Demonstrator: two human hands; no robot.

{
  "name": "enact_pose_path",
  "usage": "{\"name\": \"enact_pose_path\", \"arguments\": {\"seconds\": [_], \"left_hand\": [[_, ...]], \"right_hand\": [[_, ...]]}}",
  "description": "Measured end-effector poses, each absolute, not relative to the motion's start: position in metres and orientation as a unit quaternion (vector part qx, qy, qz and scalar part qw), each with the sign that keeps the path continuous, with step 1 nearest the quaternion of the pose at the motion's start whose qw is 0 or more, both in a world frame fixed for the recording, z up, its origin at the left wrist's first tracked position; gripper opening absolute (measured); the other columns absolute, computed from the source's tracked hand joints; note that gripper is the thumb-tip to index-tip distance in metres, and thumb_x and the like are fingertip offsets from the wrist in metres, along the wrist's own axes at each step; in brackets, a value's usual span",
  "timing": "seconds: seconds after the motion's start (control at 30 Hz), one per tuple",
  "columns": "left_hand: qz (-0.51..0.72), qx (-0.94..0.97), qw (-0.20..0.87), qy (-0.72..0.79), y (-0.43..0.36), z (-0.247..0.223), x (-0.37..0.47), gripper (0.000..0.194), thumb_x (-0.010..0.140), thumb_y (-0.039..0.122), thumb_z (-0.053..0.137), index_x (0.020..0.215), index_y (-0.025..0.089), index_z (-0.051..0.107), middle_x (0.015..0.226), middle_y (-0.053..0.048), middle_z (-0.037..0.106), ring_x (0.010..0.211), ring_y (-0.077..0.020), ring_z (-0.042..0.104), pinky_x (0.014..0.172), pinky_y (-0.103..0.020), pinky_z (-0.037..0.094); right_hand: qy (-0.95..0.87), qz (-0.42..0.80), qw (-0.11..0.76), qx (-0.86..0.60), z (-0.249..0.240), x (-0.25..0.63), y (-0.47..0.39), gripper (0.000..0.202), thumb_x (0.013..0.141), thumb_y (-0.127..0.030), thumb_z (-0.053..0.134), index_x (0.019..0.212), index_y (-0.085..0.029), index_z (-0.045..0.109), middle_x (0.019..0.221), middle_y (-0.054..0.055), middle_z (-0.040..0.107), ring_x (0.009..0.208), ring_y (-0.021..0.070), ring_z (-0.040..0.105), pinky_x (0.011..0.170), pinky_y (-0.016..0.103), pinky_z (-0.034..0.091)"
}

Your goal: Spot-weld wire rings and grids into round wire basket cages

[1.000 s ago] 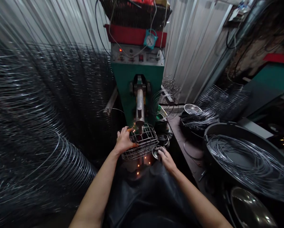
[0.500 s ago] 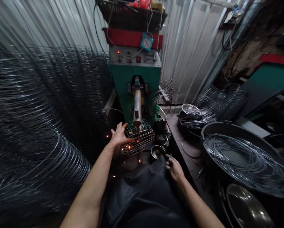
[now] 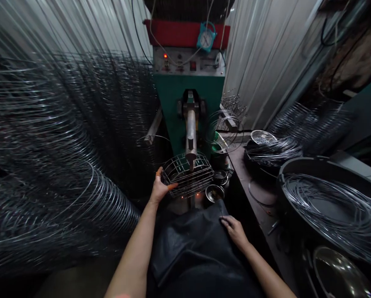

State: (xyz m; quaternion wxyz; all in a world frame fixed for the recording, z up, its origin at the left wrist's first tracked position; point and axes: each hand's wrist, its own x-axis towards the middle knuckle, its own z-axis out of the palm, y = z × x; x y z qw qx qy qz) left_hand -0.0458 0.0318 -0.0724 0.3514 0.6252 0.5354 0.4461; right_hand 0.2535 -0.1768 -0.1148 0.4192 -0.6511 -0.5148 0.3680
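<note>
A round wire basket sits under the metal arm of a green machine. My left hand, with orange coverings on thumb and finger, grips the basket's left side. Near the dark apron over my lap, my right hand pinches a thin, short piece of wire. Two small metal bowls stand right of the basket, the nearer bowl holding small bits. A few orange sparks glow below the basket.
Tall stacks of wire rings fill the left side. On the right are a large black tub of wire hoops, a shiny round lid and bundled wire. A teal dial hangs on the machine.
The view has shifted, moving the machine right and up in the picture. My left hand has closed on the basket's side, and the basket has turned. Fewer sparks show.
</note>
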Motion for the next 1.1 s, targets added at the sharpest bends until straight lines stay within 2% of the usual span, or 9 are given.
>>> {"name": "enact_pose_path", "arguments": {"seconds": [0.13,0.23,0.33,0.47,0.57,0.63,0.73,0.87,1.1], "left_hand": [[0.461,0.648,0.315,0.519,0.009,-0.067,-0.046,0.091,0.060,0.040,0.078,0.133,0.017,0.030,0.135,-0.015,0.044,0.126,-0.0251,0.043,0.107,-0.041,0.034],[0.435,0.703,0.266,0.496,-0.019,-0.046,-0.042,0.089,0.056,0.040,0.081,0.130,0.018,0.035,0.133,-0.013,0.045,0.125,-0.0265,0.044,0.107,-0.041,0.034],[0.373,0.762,0.209,0.486,-0.043,-0.024,-0.031,0.088,0.052,0.036,0.082,0.127,0.018,0.040,0.136,-0.013,0.041,0.129,-0.0298,0.038,0.109,-0.044,0.031],[0.310,0.805,0.167,0.477,-0.057,-0.008,-0.015,0.088,0.050,0.031,0.082,0.126,0.017,0.041,0.136,-0.015,0.039,0.130,-0.0339,0.034,0.109,-0.051,0.027],[0.296,0.816,0.159,0.470,-0.058,-0.002,-0.008,0.087,0.050,0.029,0.081,0.126,0.018,0.041,0.136,-0.015,0.039,0.129,-0.0350,0.035,0.108,-0.053,0.027],[0.303,0.814,0.160,0.470,-0.055,-0.001,-0.006,0.087,0.049,0.030,0.080,0.126,0.018,0.042,0.136,-0.016,0.039,0.129,-0.0345,0.036,0.108,-0.051,0.028],[0.320,0.807,0.169,0.467,-0.052,-0.003,-0.006,0.085,0.050,0.031,0.080,0.125,0.016,0.042,0.135,-0.016,0.040,0.128,-0.0331,0.037,0.107,-0.047,0.031],[0.332,0.798,0.188,0.467,-0.046,-0.009,-0.005,0.083,0.051,0.031,0.078,0.125,0.016,0.042,0.136,-0.015,0.040,0.128,-0.0315,0.038,0.107,-0.045,0.032],[0.325,0.792,0.207,0.473,-0.034,-0.015,-0.005,0.084,0.051,0.034,0.078,0.125,0.018,0.043,0.136,-0.013,0.041,0.129,-0.0327,0.037,0.107,-0.048,0.032]], "right_hand": [[-0.552,0.455,0.355,-0.602,-0.050,0.249,-0.153,0.030,0.068,-0.032,0.064,0.094,-0.018,0.067,0.080,0.003,0.067,0.076,0.0218,0.063,0.072,0.034,0.049],[-0.643,0.514,0.289,-0.489,0.013,0.231,-0.131,0.017,0.070,-0.025,0.061,0.083,-0.017,0.070,0.081,0.001,0.068,0.080,0.0179,0.062,0.075,0.028,0.047],[-0.688,0.527,0.219,-0.448,0.049,0.209,-0.105,0.019,0.074,-0.022,0.060,0.087,-0.018,0.072,0.080,-0.001,0.070,0.075,0.0151,0.063,0.071,0.024,0.046],[-0.741,0.390,0.150,-0.526,0.043,0.184,-0.078,0.016,0.074,-0.014,0.061,0.084,-0.018,0.074,0.073,-0.002,0.070,0.070,0.0143,0.063,0.065,0.021,0.044],[-0.782,0.212,0.150,-0.567,0.028,0.172,-0.074,0.016,0.079,-0.015,0.062,0.090,-0.018,0.073,0.084,0.003,0.071,0.080,0.0175,0.064,0.069,0.023,0.044],[-0.812,0.160,0.155,-0.540,0.023,0.172,-0.077,0.018,0.084,-0.018,0.060,0.098,-0.018,0.071,0.093,0.006,0.069,0.087,0.0184,0.063,0.072,0.025,0.045],[-0.851,0.163,0.162,-0.471,0.024,0.180,-0.083,0.021,0.089,-0.023,0.055,0.105,-0.018,0.068,0.099,0.006,0.067,0.091,0.0174,0.062,0.076,0.025,0.045],[-0.874,0.170,0.160,-0.427,0.023,0.192,-0.082,0.030,0.085,-0.023,0.062,0.114,-0.016,0.063,0.104,0.008,0.064,0.093,0.0181,0.062,0.077,0.025,0.047],[-0.864,0.166,0.197,-0.433,0.005,0.193,-0.070,0.020,0.083,-0.013,0.059,0.101,-0.018,0.065,0.095,0.005,0.064,0.089,0.0153,0.062,0.075,0.023,0.047]]}}
